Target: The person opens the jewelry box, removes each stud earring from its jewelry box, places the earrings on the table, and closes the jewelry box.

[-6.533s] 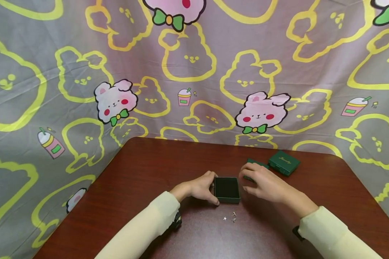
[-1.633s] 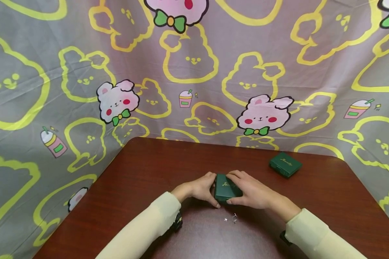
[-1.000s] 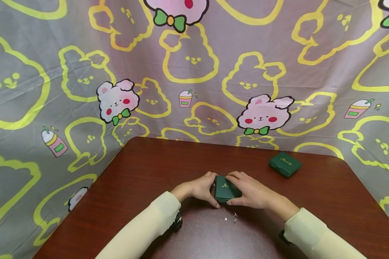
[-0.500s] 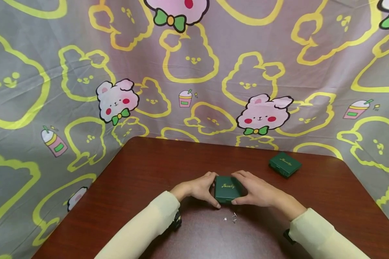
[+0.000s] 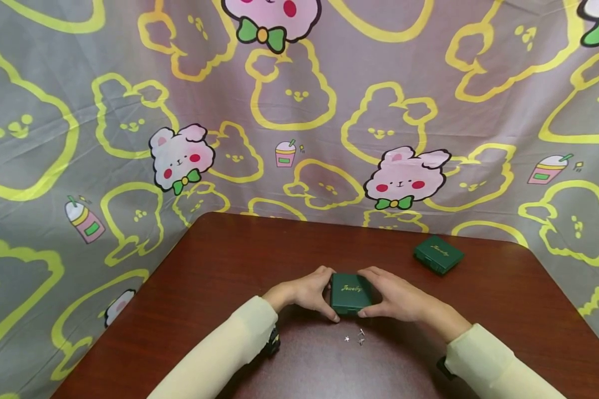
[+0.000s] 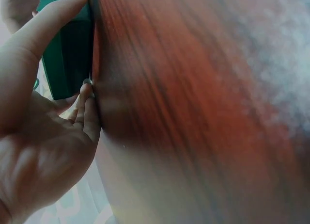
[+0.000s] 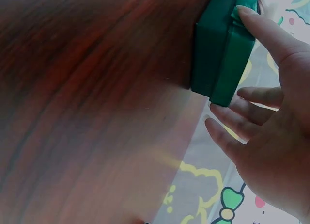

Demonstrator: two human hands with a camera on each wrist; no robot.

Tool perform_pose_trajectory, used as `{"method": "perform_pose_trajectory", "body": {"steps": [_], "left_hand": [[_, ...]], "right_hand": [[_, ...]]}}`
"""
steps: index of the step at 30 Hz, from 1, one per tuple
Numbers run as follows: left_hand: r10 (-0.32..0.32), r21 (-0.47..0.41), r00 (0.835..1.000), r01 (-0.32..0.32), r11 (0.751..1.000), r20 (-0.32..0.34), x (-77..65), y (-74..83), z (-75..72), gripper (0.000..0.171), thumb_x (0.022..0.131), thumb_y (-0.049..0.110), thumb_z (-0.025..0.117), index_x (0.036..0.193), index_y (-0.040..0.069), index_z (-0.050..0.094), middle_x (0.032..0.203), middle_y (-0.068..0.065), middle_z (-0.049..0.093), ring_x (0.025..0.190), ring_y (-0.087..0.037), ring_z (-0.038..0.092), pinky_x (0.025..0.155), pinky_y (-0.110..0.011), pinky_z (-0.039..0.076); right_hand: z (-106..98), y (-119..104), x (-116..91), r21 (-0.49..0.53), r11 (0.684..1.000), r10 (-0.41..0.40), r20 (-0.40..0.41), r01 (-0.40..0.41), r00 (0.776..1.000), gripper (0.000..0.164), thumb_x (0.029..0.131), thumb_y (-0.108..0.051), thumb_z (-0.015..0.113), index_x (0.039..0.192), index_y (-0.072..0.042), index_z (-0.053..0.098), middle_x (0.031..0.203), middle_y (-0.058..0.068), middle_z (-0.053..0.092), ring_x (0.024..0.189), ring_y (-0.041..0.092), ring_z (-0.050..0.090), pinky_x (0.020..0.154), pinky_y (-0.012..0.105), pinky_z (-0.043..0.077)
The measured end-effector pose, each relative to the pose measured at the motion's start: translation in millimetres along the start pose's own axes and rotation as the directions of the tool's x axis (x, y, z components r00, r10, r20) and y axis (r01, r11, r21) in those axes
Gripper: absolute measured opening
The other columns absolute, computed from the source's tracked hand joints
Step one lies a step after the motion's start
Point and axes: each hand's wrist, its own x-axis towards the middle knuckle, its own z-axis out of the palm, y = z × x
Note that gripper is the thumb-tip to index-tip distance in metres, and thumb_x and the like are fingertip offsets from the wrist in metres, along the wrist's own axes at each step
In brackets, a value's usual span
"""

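Observation:
A green jewelry box (image 5: 349, 293) with gold lettering on its lid sits on the table, its lid closed over the base. My left hand (image 5: 311, 291) grips its left side, thumb at the front corner and fingers toward the back. In the left wrist view the thumb (image 6: 53, 18) lies along the box wall. From the right, my right hand (image 5: 396, 295) holds the lid, thumb at the front edge and fingertips at the far edge. The right wrist view shows the thumb (image 7: 256, 20) against the clasp side of the box. Several tiny silvery pieces (image 5: 361, 337) lie in front of the box.
A second green jewelry box (image 5: 438, 255) stands closed at the back right of the brown table (image 5: 259, 244). A patterned cloth (image 5: 299, 138) hangs behind and to the sides of the table.
Earlier the box base was uncovered, with the right hand on the lid at its right. The lid now covers it. In the last second the right hand has slid slightly right along the lid.

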Motion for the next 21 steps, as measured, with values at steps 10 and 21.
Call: {"method": "perform_pose_trajectory", "body": {"steps": [10, 21], "left_hand": [[-0.01, 0.011, 1.0, 0.01, 1.0, -0.007, -0.7, -0.5, 2.0, 0.086, 0.067, 0.034, 0.098, 0.134, 0.011, 0.048, 0.119, 0.001, 0.042, 0.108, -0.01, 0.047, 0.1, -0.023, 0.04], [-0.015, 0.018, 1.0, 0.014, 1.0, 0.012, 1.5, -0.8, 0.2, 0.087, 0.068, 0.036, 0.097, 0.135, 0.011, 0.048, 0.121, 0.0, 0.043, 0.111, -0.01, 0.046, 0.101, -0.024, 0.039]], "right_hand": [[7.4, 6.0, 1.2, -0.018, 0.999, -0.04, -0.021, 0.04, 0.999, 0.086, 0.08, -0.056, 0.082, 0.142, -0.003, 0.053, 0.137, 0.006, 0.053, 0.117, 0.021, 0.055, 0.096, 0.047, 0.049], [10.1, 3.2, -2.6, 0.064, 0.998, 0.008, 0.009, -0.008, 1.0, 0.092, 0.08, -0.037, 0.087, 0.151, -0.001, 0.041, 0.142, 0.012, 0.047, 0.122, 0.027, 0.053, 0.099, 0.05, 0.047]]}}
